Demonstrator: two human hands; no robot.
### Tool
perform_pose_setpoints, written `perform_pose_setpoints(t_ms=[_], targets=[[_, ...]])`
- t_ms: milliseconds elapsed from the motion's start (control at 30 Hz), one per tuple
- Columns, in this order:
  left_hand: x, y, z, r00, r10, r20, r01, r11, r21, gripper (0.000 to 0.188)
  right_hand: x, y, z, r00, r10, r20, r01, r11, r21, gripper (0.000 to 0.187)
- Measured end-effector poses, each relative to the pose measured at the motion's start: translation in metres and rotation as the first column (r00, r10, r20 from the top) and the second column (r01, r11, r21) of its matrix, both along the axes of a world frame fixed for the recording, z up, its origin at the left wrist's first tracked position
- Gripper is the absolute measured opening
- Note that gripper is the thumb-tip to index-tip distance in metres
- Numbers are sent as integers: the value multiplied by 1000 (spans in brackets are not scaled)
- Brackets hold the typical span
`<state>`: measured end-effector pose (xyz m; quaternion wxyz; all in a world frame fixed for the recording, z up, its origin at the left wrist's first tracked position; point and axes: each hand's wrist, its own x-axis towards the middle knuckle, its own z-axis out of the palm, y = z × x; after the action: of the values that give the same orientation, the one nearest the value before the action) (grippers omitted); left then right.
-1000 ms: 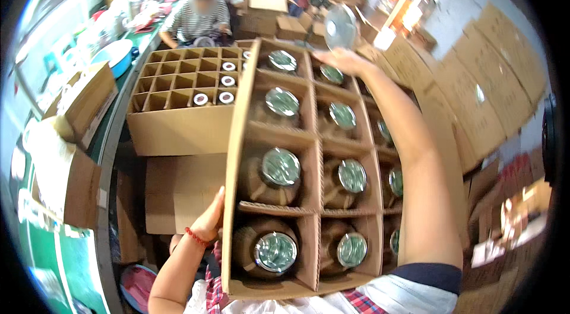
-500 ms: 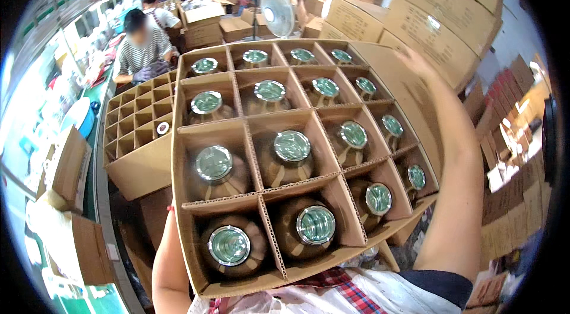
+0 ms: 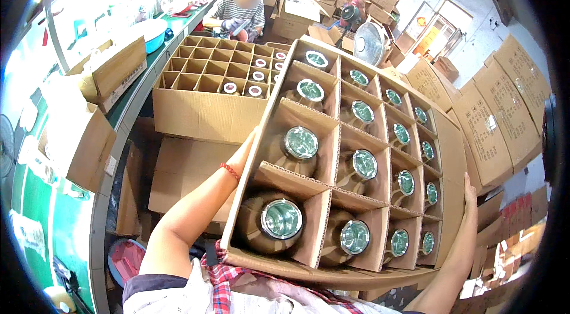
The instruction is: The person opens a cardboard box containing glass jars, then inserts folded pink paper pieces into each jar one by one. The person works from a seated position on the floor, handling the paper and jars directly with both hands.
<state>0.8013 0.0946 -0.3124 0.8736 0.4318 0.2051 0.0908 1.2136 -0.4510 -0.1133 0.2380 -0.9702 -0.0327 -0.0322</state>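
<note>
A large open cardboard carton [image 3: 332,273] is held tilted against my body, its dividers making a grid of cells. In each cell stands a glass bottle or jar [image 3: 282,219] with a round, greenish, shiny mouth; the lower bodies sit down in the cells. My left hand [image 3: 248,146], with a red bead bracelet at the wrist, grips the carton's left side, its fingertips hidden by the wall. On the other side my right hand [image 3: 469,194] presses along the carton's outer right flap [image 3: 452,151], fingers pointing up and only partly visible.
Beyond my left arm stands another divided carton [image 3: 205,115] with several capped bottles [image 3: 255,91] in it. A person [image 3: 240,8] in a striped top works behind it. A long bench [image 3: 122,136] runs along the left. A fan [image 3: 369,44] and stacked cartons [image 3: 499,115] stand at the back and right.
My view has turned left, so the carton now sits further right and tilts more. The left hand has come into sight. More bottles show in the other carton.
</note>
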Motion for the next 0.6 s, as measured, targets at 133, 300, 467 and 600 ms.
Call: perform_pose_setpoints(t_ms=[133,300,467,600], targets=[[-14,-4,4,1000,10,0,-10,1000,6,59,-25,11,27,998,55,5,-54,997,-49,93],[-90,-17,-6,997,66,-27,-66,998,20,59,-39,74,55,970,203,131,-192,977,-92,81],[-235,-48,-36,968,224,-114,-223,975,20,58,-98,214,80,852,451,267,-460,887,-31,81],[-347,-83,-60,881,397,-256,-412,911,-6,58,-107,328,52,841,514,168,-504,858,-102,85]])
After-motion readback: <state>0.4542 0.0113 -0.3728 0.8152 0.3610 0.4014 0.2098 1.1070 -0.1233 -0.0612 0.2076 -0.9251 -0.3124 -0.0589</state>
